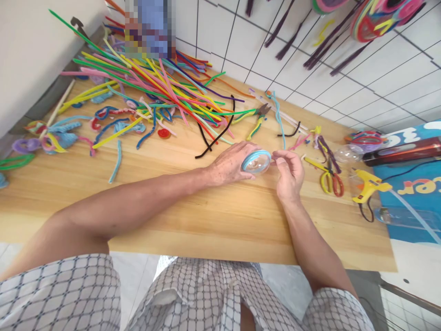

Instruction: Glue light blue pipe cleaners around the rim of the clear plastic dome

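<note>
My left hand (pixel 232 163) is closed around a clear plastic dome (pixel 259 163) with light blue pipe cleaner along its rim. Just right of the dome, my right hand (pixel 290 174) has thumb and fingertips pinched together close to its edge; whatever sits between them is too small to make out. A light blue pipe cleaner (pixel 279 120) lies on the table behind the right hand. Behind the left hand are black pipe cleaners (pixel 220 138) and green-and-yellow pliers (pixel 259 120).
A large heap of coloured pipe cleaners (pixel 165 87) covers the back left of the wooden table (pixel 206 225). To the right lie scissors (pixel 332 183), a yellow glue gun (pixel 370 185), another clear ball (pixel 348 153) and a dark red cylinder (pixel 403 151). Tasselled ornaments hang on the white grid wall.
</note>
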`<state>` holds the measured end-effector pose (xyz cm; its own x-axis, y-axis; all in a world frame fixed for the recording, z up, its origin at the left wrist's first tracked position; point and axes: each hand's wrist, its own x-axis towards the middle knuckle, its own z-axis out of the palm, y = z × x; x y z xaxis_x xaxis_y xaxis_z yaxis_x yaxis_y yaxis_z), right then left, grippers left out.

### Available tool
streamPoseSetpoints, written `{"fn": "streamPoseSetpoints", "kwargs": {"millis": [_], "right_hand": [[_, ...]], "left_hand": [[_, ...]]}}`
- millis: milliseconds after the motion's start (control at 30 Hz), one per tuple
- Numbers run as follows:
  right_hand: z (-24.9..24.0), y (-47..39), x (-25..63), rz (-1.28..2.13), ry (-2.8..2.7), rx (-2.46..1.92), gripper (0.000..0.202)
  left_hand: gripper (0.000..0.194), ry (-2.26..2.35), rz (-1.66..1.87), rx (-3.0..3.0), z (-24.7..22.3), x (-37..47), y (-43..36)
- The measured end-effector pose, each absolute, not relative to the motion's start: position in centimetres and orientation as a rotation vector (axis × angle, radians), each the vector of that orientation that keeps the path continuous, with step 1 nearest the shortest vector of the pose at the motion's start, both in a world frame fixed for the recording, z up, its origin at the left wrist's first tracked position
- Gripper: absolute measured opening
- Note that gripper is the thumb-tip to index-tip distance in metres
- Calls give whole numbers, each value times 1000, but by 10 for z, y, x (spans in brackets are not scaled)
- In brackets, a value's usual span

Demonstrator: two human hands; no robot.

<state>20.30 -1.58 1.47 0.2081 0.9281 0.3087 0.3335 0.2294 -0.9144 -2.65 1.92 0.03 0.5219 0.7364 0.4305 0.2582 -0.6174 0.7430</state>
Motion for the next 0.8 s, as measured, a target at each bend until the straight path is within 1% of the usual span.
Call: {"fn": "streamPoseSetpoints", "kwargs": {"millis": [200,300,367,433,533,667,800], "right_hand": [[32,-30,195,328,-1641,-1340,25],[36,-33,190,247,-1681,-1383,26],[35,-32,190,250,-1672,-1402,29],[32,-29,192,301,-1643,-1426,31],[27,-24,195,463,-1549,-1423,39],[21,-16,195,727,-1460,-1366,54],[15,-7,200,1043,-1375,-1318,60]], "left_hand": [[85,803,1025,2146,-2,-26,20],[84,798,1027,2159,-3,-27,20],[82,800,1023,2163,-2,-27,21],[83,797,1012,2162,-2,-28,20],[85,796,995,2165,0,-28,20],[84,779,970,2199,1,-29,18],[85,779,957,2205,0,-30,21]]}}
